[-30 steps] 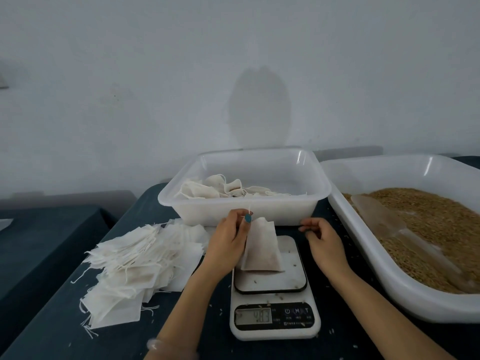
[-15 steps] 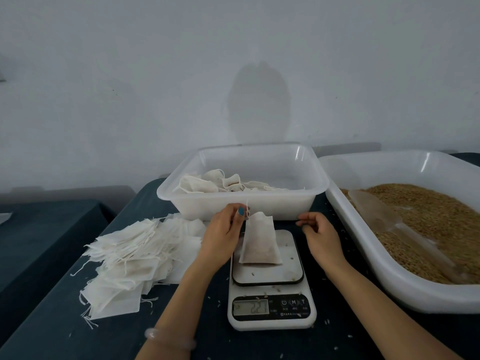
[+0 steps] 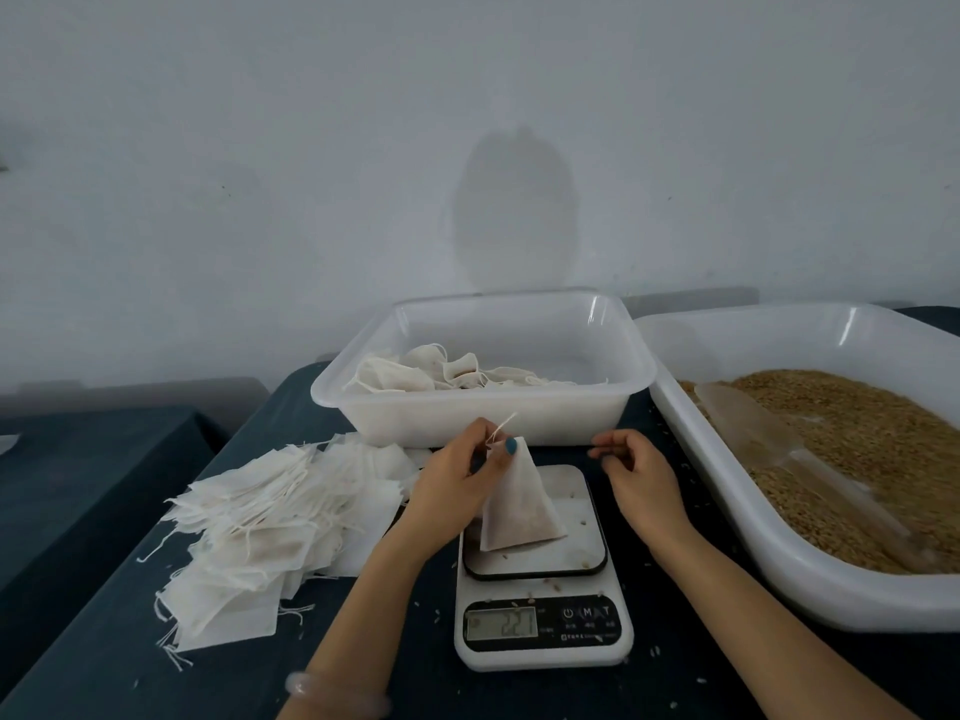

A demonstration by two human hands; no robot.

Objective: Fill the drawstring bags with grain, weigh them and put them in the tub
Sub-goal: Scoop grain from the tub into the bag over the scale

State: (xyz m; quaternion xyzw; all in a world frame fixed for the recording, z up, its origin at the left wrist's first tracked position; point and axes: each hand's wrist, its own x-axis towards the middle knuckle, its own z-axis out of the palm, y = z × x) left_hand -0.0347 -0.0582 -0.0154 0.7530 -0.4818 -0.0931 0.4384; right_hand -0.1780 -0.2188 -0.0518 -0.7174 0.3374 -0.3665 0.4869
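The left hand (image 3: 457, 480) pinches the gathered neck of a drawstring bag (image 3: 519, 511), a string end sticking up above the fingers. The bag stands tilted on the plate of the scale (image 3: 576, 522). The right hand (image 3: 641, 480) hovers at 3 o'clock of the bag, fingertips drawn together; whether they hold a string I cannot tell. At 12 o'clock of the scale stands the tub (image 3: 493, 420), filled bags (image 3: 415, 374) in its left part. At 9 o'clock lies a pile of empty bags (image 3: 260, 527), at 3 o'clock a tray (image 3: 769, 553) of grain (image 3: 857, 439) with a scoop (image 3: 753, 423) on it.
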